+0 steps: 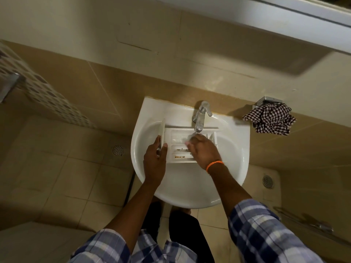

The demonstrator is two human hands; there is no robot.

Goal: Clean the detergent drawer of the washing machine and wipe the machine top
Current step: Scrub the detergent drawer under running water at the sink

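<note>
Head view: left hand grips detergent drawer front; right hand, fingers curled, rests inside it.

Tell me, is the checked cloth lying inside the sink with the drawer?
No, the checked cloth hangs from a wall holder right of the sink.

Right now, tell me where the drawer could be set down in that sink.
Bare basin lies on the near side, between the drawer and the front rim. The far side is crowded: the tap overhangs the drawer, the left hand grips its front panel, and the right hand rests inside. The ledge right of the tap looks narrow.
</note>
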